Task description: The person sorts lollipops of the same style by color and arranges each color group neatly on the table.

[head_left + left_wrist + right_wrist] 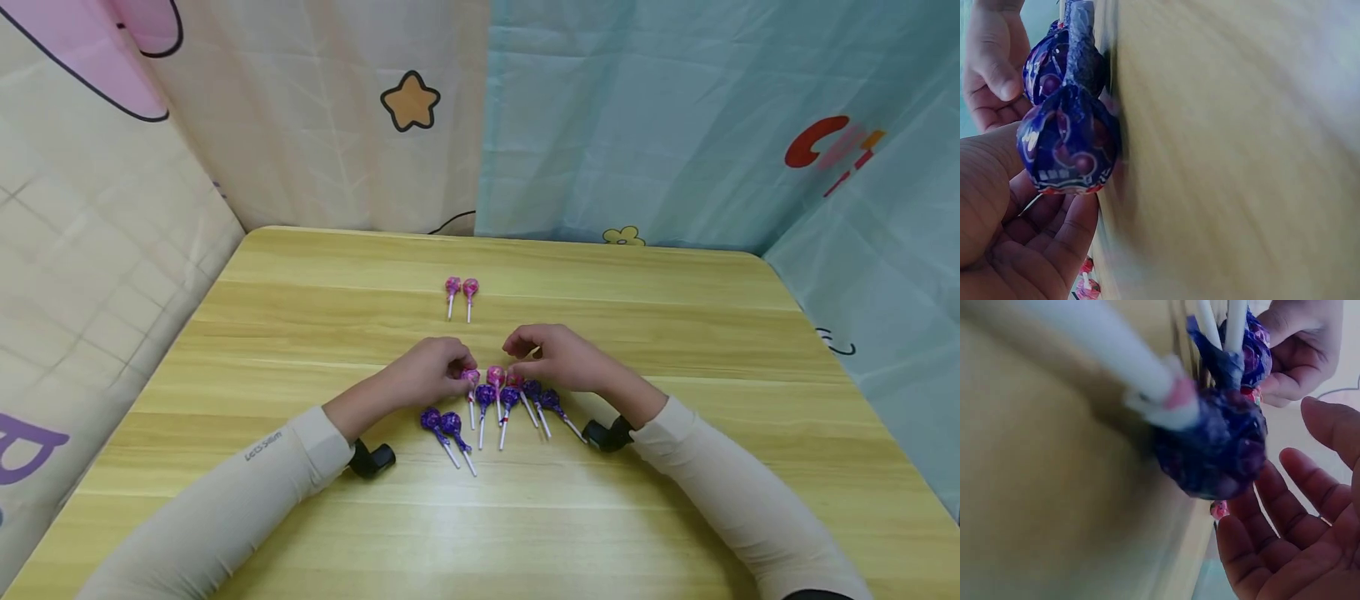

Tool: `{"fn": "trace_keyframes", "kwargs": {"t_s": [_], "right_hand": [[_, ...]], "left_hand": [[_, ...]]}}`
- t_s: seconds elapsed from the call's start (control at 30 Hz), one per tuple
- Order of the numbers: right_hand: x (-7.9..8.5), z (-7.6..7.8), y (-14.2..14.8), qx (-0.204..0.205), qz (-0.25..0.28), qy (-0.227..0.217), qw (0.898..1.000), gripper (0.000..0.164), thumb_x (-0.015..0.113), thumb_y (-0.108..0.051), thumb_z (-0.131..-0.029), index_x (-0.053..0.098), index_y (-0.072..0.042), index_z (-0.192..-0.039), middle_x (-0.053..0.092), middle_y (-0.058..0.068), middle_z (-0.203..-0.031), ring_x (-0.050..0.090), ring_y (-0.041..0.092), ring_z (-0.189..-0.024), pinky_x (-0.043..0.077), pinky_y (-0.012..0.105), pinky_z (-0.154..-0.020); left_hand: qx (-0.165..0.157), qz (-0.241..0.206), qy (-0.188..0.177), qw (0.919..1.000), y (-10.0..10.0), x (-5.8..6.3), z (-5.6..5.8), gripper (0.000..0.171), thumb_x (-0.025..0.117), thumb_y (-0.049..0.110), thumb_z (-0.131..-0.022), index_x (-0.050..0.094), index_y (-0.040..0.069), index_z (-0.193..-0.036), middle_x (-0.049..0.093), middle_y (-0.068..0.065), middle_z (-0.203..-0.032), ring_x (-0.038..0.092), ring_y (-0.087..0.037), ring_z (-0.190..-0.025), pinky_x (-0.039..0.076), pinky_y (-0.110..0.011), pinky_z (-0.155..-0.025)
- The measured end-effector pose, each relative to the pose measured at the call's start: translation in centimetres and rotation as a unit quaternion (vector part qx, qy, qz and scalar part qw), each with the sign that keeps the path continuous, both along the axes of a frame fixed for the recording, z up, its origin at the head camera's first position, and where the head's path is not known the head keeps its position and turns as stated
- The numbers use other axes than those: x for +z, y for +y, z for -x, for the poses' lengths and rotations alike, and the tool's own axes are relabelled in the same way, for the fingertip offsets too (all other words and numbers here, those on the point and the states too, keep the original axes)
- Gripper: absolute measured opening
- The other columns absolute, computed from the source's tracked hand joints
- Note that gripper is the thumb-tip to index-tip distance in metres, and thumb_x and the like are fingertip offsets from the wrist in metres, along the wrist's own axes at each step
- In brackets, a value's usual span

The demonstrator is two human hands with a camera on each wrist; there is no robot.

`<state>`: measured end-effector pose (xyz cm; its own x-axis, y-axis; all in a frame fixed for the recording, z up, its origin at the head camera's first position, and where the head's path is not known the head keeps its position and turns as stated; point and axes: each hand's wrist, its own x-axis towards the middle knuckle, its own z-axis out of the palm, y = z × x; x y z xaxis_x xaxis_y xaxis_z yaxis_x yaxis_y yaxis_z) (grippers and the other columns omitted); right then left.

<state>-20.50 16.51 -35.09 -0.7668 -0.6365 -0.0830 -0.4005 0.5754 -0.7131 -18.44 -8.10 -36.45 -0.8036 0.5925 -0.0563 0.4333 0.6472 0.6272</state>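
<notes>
In the head view my left hand (426, 371) pinches the head of a pink lollipop (472, 377) at the left of a loose row. Just right of it lies another pink lollipop (496, 376). My right hand (561, 358) hovers over the row's right part with fingers loosely bent, holding nothing; its thumb is close to a third pink lollipop (515, 380). Several purple lollipops, one of them in the middle (486, 395), lie nearer me, sticks towards me. In the left wrist view, purple lollipops (1069, 147) hide the left fingertips. The right fingers (1297, 512) look spread in the right wrist view.
Two pink lollipops (470, 288) lie side by side farther back on the wooden table (337, 283). A pair of purple lollipops (452, 424) sits below my left hand. Black wrist cameras (372, 459) hang under both wrists. Printed curtains (630, 125) stand behind the table.
</notes>
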Motion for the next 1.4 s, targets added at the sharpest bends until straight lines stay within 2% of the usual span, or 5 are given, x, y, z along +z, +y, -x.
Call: {"fn": "trace_keyframes", "kwargs": {"t_s": [0.27, 0.53, 1.0, 1.4], "right_hand": [[-1.0, -0.4, 0.3, 0.003, -0.007, -0.01, 1.0, 0.022, 0.071, -0.017, -0.093, 0.066, -0.006, -0.112, 0.068, 0.0, -0.103, 0.063, 0.015, -0.099, 0.051, 0.038, -0.09], [-1.2, -0.6, 0.5, -0.006, -0.021, -0.023, 0.999, 0.02, 0.07, -0.019, -0.095, 0.066, -0.008, -0.11, 0.067, -0.001, -0.101, 0.061, 0.015, -0.095, 0.051, 0.037, -0.088], [-1.7, -0.4, 0.9, 0.024, -0.022, -0.028, 0.999, 0.017, 0.068, -0.016, -0.095, 0.066, -0.008, -0.11, 0.065, 0.0, -0.097, 0.058, 0.016, -0.088, 0.05, 0.034, -0.082], [-1.8, -0.4, 0.9, 0.029, -0.029, -0.038, 0.998, 0.012, 0.068, -0.015, -0.095, 0.066, -0.01, -0.106, 0.063, 0.0, -0.092, 0.055, 0.017, -0.083, 0.049, 0.034, -0.077]], "left_hand": [[0.005, -0.001, -0.002, 1.0, 0.1, -0.2, -0.2, 0.012, 0.073, 0.014, -0.09, 0.07, 0.007, -0.099, 0.063, 0.003, -0.088, 0.058, -0.012, -0.081, 0.051, -0.028, -0.077], [0.005, -0.001, 0.002, 1.0, 0.2, -0.2, -0.5, 0.012, 0.073, 0.014, -0.09, 0.07, 0.007, -0.099, 0.063, 0.003, -0.089, 0.059, -0.012, -0.081, 0.051, -0.028, -0.077], [0.006, 0.0, 0.008, 0.9999, 0.4, -0.4, -0.8, 0.013, 0.073, 0.014, -0.09, 0.07, 0.007, -0.101, 0.063, 0.002, -0.088, 0.058, -0.011, -0.08, 0.051, -0.027, -0.075], [0.01, -0.002, 0.004, 0.9999, 0.4, -0.3, -1.0, 0.013, 0.073, 0.014, -0.09, 0.07, 0.007, -0.1, 0.063, 0.002, -0.088, 0.058, -0.012, -0.08, 0.051, -0.028, -0.075]]}}
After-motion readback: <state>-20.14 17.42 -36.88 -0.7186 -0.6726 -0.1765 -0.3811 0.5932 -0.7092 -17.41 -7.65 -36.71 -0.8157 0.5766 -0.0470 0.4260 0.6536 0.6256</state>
